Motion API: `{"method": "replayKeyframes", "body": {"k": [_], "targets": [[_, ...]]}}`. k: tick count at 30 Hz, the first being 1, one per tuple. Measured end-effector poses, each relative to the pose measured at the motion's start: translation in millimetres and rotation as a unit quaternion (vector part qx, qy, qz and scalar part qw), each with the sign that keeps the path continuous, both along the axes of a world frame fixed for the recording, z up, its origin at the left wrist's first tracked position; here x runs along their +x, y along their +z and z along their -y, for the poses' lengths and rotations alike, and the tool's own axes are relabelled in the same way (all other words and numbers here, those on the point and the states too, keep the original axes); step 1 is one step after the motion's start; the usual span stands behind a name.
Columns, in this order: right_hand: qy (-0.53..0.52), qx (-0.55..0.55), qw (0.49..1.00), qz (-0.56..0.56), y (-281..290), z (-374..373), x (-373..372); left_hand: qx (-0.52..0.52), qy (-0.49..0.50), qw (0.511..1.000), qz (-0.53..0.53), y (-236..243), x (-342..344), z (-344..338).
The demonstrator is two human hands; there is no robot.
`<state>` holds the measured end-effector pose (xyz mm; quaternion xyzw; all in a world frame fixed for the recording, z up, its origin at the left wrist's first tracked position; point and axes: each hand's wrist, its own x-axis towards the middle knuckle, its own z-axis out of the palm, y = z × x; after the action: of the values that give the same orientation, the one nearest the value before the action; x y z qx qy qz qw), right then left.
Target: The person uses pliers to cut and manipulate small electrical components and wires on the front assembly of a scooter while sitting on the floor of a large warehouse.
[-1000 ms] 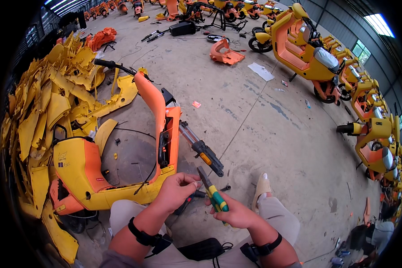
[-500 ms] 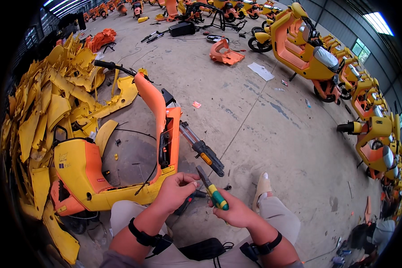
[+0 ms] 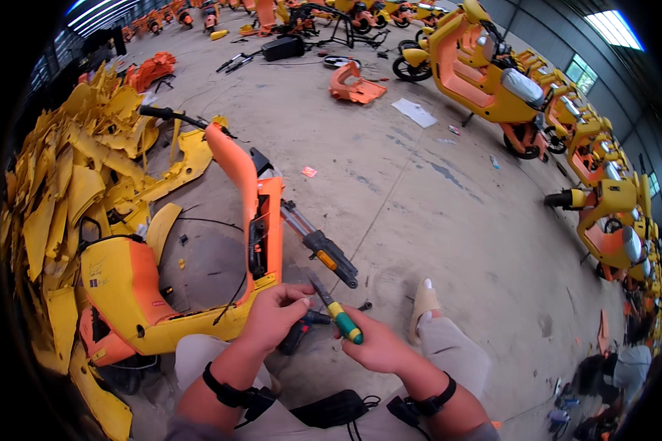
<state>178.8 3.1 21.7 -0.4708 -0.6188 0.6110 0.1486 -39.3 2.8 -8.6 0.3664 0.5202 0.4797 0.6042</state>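
Observation:
Just in front of the half-stripped yellow and orange scooter body, my left hand is closed in a pinch on something too small to make out, beside the pliers' tip. My right hand grips yellow-and-green-handled pliers, their jaws angled up toward my left fingers. A black and red power tool lies below and between my hands, partly hidden. Just beyond them a silver and black front fork with an orange reflector slants down from the scooter's front column.
A large heap of yellow plastic panels fills the left. An orange panel and white paper lie on the floor ahead. Rows of yellow-orange scooters line the right and back. Another person crouches at the lower right, partly cut off.
The pliers have turned or closed so their handles now overlap in view. My hands have stayed close together. The view has shifted slightly, moving the scene a little leftward in frame.

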Motion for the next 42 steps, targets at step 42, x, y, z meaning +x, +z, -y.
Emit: {"method": "replayKeyframes", "body": {"k": [42], "targets": [[-0.03,0.32,0.936,0.139,-27.9,1.6,-10.9,-0.05,0.066,0.996,0.012,6.7,-2.5,-3.9]]}}
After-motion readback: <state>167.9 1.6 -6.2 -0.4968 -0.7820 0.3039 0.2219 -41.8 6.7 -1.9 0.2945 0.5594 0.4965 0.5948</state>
